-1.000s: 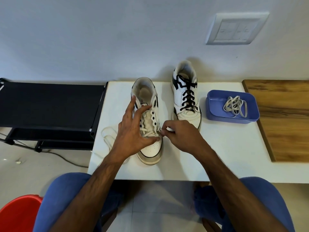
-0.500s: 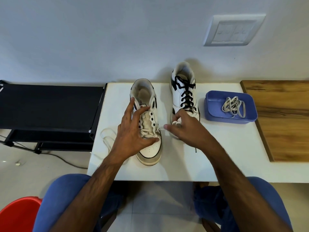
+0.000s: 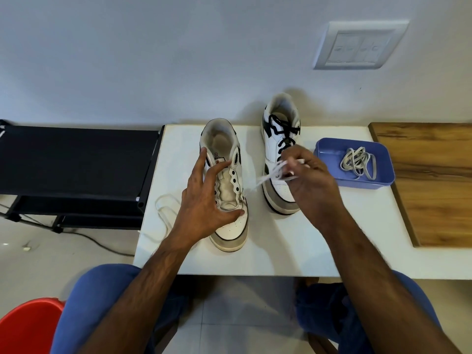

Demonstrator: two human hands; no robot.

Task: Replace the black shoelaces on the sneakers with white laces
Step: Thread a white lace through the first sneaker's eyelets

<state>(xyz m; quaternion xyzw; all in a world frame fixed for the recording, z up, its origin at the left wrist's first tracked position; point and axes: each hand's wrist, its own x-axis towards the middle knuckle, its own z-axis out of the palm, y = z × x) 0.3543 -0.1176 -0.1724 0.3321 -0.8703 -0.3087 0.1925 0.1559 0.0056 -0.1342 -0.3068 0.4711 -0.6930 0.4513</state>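
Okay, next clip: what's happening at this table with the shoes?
A seated person is relacing a pair of white sneakers. The left hand steadies the near white sneaker, while the right hand pinches a white lace and draws it out from a low eyelet. The far sneaker keeps its black laces. Another light lace lies coiled in the blue plastic tray.

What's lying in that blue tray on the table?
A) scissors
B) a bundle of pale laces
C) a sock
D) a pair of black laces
B: the blue tray holds a loose bundle of pale laces, while the only black lace in view is threaded through the far sneaker.
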